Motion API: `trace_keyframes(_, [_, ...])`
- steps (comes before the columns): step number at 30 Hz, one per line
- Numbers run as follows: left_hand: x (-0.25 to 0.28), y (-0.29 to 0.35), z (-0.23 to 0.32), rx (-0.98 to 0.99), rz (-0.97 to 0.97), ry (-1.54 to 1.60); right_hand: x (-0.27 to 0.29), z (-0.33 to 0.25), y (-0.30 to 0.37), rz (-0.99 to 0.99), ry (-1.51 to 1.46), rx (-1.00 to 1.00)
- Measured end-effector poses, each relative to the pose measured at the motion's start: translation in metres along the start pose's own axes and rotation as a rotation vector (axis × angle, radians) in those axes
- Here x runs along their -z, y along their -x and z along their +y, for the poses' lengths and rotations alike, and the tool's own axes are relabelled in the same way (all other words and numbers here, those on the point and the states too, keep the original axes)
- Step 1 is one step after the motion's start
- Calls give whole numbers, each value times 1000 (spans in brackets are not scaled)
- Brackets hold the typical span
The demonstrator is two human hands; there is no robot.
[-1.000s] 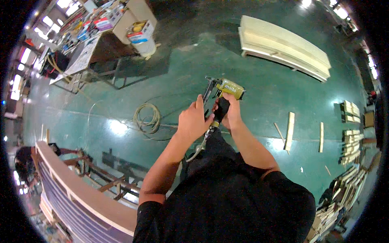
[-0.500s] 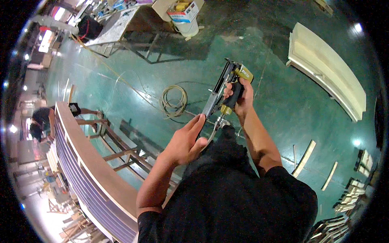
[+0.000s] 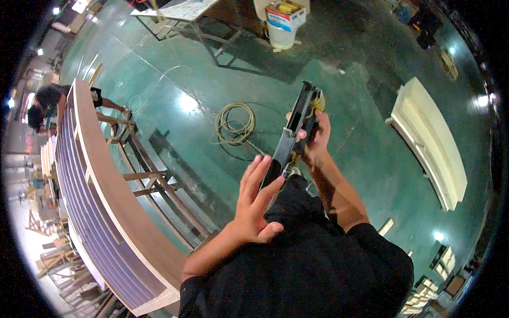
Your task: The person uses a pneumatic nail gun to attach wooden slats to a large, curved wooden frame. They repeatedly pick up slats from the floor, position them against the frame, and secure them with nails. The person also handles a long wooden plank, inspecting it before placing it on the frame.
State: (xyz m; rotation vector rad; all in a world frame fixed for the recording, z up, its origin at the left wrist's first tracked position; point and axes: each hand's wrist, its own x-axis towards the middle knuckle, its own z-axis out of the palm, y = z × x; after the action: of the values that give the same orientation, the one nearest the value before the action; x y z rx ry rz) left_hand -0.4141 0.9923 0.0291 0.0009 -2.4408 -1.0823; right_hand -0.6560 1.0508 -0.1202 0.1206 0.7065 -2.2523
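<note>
In front of my body I hold a black and gold air nail gun [image 3: 287, 140] with a long magazine. My right hand [image 3: 316, 135] is closed around its grip, on the far side of the magazine. The tool's nose points away from me, up the picture. At the near end of the magazine is my left hand [image 3: 253, 199], its fingers spread out. Its fingertips lie against or just beside the magazine; I cannot tell which. Part of the grip and the hose fitting are hidden behind the magazine.
A coiled air hose [image 3: 234, 123] lies on the green floor. To my left stands a long curved wooden frame [image 3: 108, 196] on trestles, with another person [image 3: 53, 103] bent at its far end. A curved cream panel [image 3: 432, 143] is at right. A worktable [image 3: 185, 9] and bucket [image 3: 281, 38] stand ahead.
My left hand has opened, its fingers spreading apart near the magazine end. The nail gun has turned, showing more of its magazine and less of its gold body. My view has swung leftward.
</note>
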Motion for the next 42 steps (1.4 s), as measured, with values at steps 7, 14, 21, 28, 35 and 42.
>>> trace_keyframes(7, [87, 38, -71, 85, 230, -4, -144, 104, 35, -212, 240, -155])
trace_keyframes(14, [155, 84, -95, 92, 473, -42, -209, 181, 33, -285, 268, -383])
trace_keyframes(21, [214, 93, -135, 198, 555, -100, -242, 229, 7, -303, 330, -493])
trace_keyframes(28, [261, 64, -215, 264, 654, 35, -269, 272, -104, -487, 334, -587])
trace_keyframes(35, [398, 151, -238, 867, 595, -309, -434, 254, -230, -973, 1245, -89])
trace_keyframes(42, [534, 311, -230, 1429, 859, -701, -610, 311, -312, -1384, 1781, 531])
